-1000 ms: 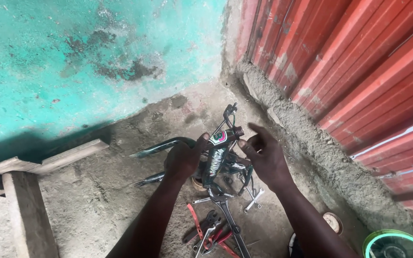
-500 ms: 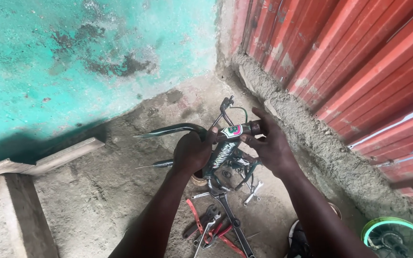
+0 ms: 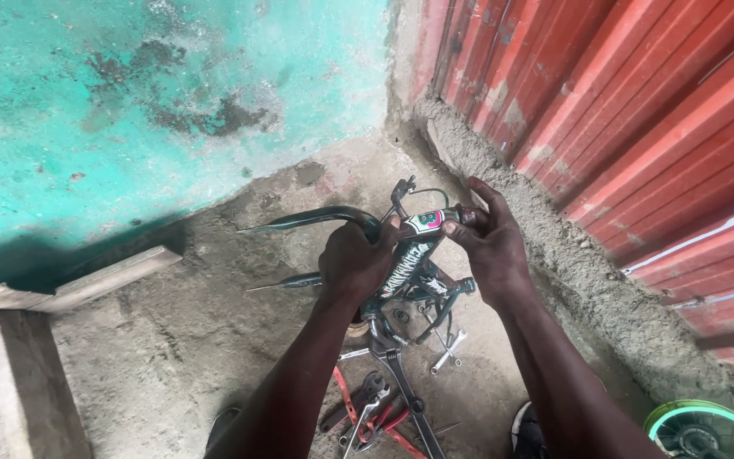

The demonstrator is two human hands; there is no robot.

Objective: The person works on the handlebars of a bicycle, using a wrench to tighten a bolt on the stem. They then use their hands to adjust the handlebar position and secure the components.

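A dark green bicycle frame (image 3: pixel 409 263) with a patterned tube stands upright on the concrete floor in front of me. My left hand (image 3: pixel 354 259) is wrapped around the frame just below its top, beside a curved dark fork blade (image 3: pixel 316 218) that sticks out to the left. My right hand (image 3: pixel 490 238) grips the frame's top end (image 3: pixel 435 219), fingers curled over it. Brake parts and a cable (image 3: pixel 405 191) poke up behind the hands.
Pliers with red handles (image 3: pixel 367 408) and spanners (image 3: pixel 448 344) lie on the floor near my feet. A turquoise wall stands at the left, a red corrugated metal wall (image 3: pixel 639 110) at the right. A wooden bench (image 3: pixel 19 340) sits far left, a green-rimmed wheel (image 3: pixel 707 429) at the bottom right.
Both hands have closed on the frame's top; the right hand, earlier open with fingers spread, now grips the end. The frame has been lifted slightly towards the wall corner.
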